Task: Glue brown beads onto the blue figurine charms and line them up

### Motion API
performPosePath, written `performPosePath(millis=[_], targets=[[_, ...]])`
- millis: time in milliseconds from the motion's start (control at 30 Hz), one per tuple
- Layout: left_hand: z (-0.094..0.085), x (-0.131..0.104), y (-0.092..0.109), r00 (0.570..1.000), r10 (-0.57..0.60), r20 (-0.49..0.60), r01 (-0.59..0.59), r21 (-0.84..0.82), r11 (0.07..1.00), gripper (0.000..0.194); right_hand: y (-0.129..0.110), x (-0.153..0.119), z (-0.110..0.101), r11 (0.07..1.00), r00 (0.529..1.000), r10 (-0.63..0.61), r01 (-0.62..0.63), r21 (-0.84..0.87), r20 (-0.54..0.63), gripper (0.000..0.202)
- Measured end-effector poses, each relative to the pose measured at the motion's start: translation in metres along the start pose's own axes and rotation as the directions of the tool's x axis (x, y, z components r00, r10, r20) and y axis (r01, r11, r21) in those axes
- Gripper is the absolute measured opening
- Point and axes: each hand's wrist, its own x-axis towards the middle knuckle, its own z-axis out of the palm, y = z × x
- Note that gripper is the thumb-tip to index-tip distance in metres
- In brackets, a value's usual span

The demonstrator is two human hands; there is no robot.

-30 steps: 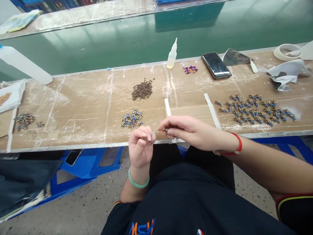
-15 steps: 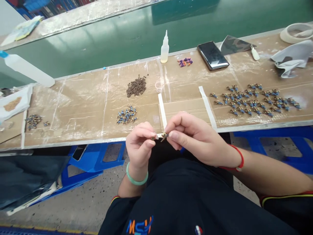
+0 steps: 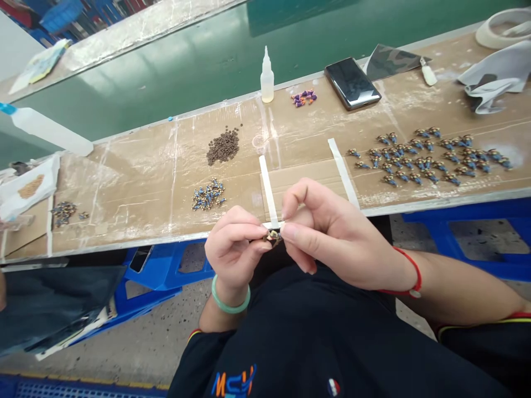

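Observation:
A tiny painted figurine (image 3: 272,237) is at the meeting fingertips of both hands, above the table's front edge. My left hand (image 3: 236,240) pinches its left side between thumb and forefinger; any small disc there is hidden. My right hand (image 3: 327,232) has its thumb and bent fingers at the figurine's right end. Behind my left hand lie a pile of blue-and-gold figurines (image 3: 208,194) and a heap of small brown discs (image 3: 223,146). More figurines (image 3: 427,157) are spread in loose rows at the right.
On the cardboard-covered table (image 3: 136,182) stand a dropper bottle (image 3: 267,77) and a large white bottle (image 3: 52,128). Purple-orange pieces (image 3: 304,98), a dark phone (image 3: 352,83), a tape roll (image 3: 504,27) and another figurine pile (image 3: 64,213) lie about. Blue stools (image 3: 161,268) are below.
My hands have come together: the left fingertips, which held a small brown disc, now meet the figurine from the right hand. My right fingers have loosened slightly. The view has shifted a little.

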Motion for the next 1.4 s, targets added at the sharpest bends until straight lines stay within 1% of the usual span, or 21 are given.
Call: performPosePath(millis=[300,433,667,733,833,967,1067,1133,1233,1333,1400], targets=[[0.001,0.001,-0.001,0.999,0.044,0.002,-0.044,0.071,0.997,0.009,-0.001,-0.001,-0.001,1.000,1.000,-0.009,0.009,-0.022,0.001,0.012],[-0.002,0.001,-0.001,0.996,0.085,0.041,-0.088,0.082,0.993,0.007,0.000,-0.002,-0.001,1.000,1.000,0.001,-0.001,-0.031,0.003,0.012],[-0.008,0.005,0.000,0.979,0.188,0.081,-0.200,0.190,0.961,0.005,-0.004,-0.002,-0.001,0.999,0.999,0.010,-0.009,-0.031,0.032,0.013],[-0.008,0.005,0.000,0.976,0.203,0.083,-0.216,0.204,0.955,0.005,-0.006,-0.003,-0.001,0.999,0.999,-0.005,0.006,-0.037,0.037,0.013],[-0.008,0.004,0.000,0.977,0.195,0.082,-0.209,0.224,0.952,0.007,-0.007,-0.003,0.000,0.998,0.998,-0.038,0.040,-0.053,0.041,0.014],[-0.006,0.002,-0.002,0.980,0.189,0.068,-0.199,0.207,0.958,0.009,-0.007,-0.004,0.001,0.994,0.997,-0.068,0.071,-0.081,0.033,0.013],[-0.006,0.001,-0.003,0.973,0.220,0.064,-0.229,0.213,0.950,0.010,-0.006,-0.004,0.002,0.993,0.996,-0.088,0.091,-0.077,0.033,0.014],[-0.007,0.002,-0.003,0.964,0.260,0.061,-0.267,0.257,0.929,0.008,-0.004,-0.004,0.004,0.993,0.995,-0.103,0.104,-0.056,0.007,0.015],[-0.004,0.002,-0.001,0.953,0.300,0.045,-0.295,0.363,0.884,0.005,0.002,-0.004,0.010,0.992,0.986,-0.126,0.126,-0.010,-0.106,0.015],[0.002,-0.001,-0.001,0.953,0.304,0.012,-0.283,0.401,0.871,0.021,0.009,-0.002,0.016,0.982,0.956,-0.179,0.187,0.014,-0.232,0.015],[0.006,-0.004,-0.002,0.952,0.305,-0.023,-0.274,0.379,0.884,0.029,0.012,0.000,0.019,0.974,0.939,-0.214,0.228,0.020,-0.269,0.013]])
